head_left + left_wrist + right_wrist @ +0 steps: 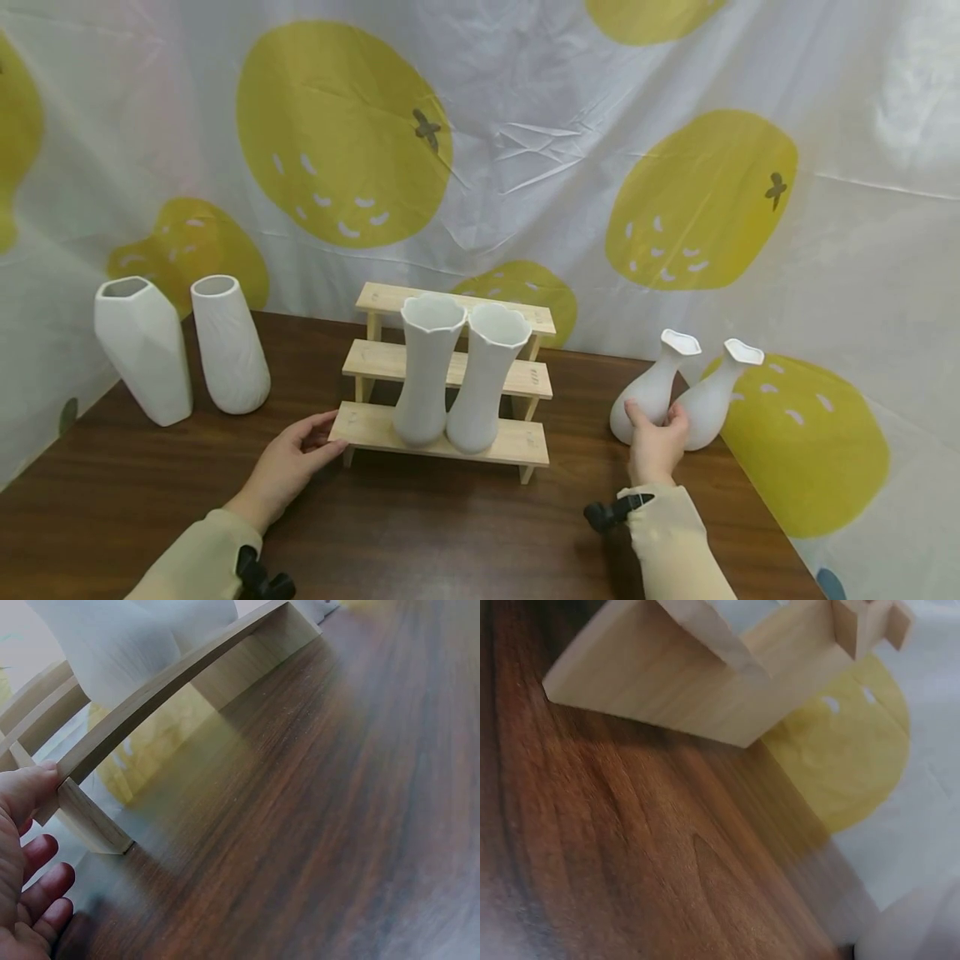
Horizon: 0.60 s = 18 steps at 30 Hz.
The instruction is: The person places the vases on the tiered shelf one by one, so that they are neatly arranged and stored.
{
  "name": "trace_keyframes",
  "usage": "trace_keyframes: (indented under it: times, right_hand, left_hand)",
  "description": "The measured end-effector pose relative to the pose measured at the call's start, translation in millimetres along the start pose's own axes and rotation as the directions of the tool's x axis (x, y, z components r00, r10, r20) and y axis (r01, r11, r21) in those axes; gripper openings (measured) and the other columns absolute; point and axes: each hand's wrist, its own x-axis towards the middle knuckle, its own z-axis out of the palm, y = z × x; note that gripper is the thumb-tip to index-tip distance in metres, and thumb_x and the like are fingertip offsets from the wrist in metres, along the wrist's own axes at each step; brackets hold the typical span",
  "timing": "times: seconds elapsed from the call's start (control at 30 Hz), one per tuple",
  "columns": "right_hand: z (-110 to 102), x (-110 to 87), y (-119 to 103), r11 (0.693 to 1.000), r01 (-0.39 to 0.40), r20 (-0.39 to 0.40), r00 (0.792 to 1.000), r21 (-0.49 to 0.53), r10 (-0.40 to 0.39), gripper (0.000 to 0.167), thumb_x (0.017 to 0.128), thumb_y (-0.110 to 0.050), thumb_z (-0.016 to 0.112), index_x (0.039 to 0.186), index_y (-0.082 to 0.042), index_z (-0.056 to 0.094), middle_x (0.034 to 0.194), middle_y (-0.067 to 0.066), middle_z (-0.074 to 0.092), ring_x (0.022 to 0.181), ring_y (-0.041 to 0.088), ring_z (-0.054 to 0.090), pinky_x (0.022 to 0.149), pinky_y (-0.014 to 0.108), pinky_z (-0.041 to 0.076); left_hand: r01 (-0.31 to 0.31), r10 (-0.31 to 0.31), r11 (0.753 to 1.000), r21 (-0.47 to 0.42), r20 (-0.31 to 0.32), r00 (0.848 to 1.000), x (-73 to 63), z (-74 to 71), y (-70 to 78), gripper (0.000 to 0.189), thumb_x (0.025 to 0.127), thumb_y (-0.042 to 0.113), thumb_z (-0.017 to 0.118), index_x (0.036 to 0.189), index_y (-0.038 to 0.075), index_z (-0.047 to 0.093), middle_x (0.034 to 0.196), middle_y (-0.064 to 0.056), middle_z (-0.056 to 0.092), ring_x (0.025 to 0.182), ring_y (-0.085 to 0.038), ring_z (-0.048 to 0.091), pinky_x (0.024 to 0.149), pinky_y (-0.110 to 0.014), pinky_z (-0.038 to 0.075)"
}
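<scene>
A three-step wooden shelf stands on the table, and two white fluted-rim vases, the left one and the right one, stand side by side on its lowest step. My left hand holds the left end of that step between thumb and index finger. In the left wrist view its other fingers curl loosely below the board. On the right, my right hand grips the lower body of a white narrow-necked vase. A matching vase stands close beside it. The right wrist view does not show this grip.
At the left stand a faceted white vase and a rounded white vase. Behind the brown table hangs a pale cloth with yellow fruit prints. The table's right edge runs just beyond the narrow-necked vases.
</scene>
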Motion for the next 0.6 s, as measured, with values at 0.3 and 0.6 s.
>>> trace_keyframes:
  times: [0.3, 0.6]
  right_hand:
    - [8.5, 11.4, 12.2, 0.999, -0.026, -0.008, 1.000, 0.030, 0.026, 0.073, 0.079, -0.005, 0.077, 0.140, 0.001, 0.039, 0.135, 0.018, 0.044, 0.124, 0.030, 0.042, 0.105, 0.041, 0.035]
    - [13.5, 14.6, 13.8, 1.000, -0.014, -0.034, 0.999, 0.005, 0.015, 0.079, 0.075, -0.002, 0.078, 0.143, -0.002, 0.038, 0.137, 0.019, 0.045, 0.123, 0.032, 0.043, 0.104, 0.042, 0.036]
  left_hand:
    - [0.003, -0.003, 1.000, 0.008, -0.003, 1.000, 0.2, 0.3, -0.6, 0.060, 0.088, 0.030, 0.072, 0.137, 0.003, 0.051, 0.120, -0.015, 0.061, 0.106, -0.023, 0.056, 0.082, -0.023, 0.047]
    - [0.019, -0.019, 1.000, 0.022, -0.001, 1.000, 0.1, -0.4, 1.7, 0.062, 0.088, 0.033, 0.071, 0.138, 0.004, 0.050, 0.121, -0.014, 0.060, 0.107, -0.023, 0.056, 0.083, -0.024, 0.047]
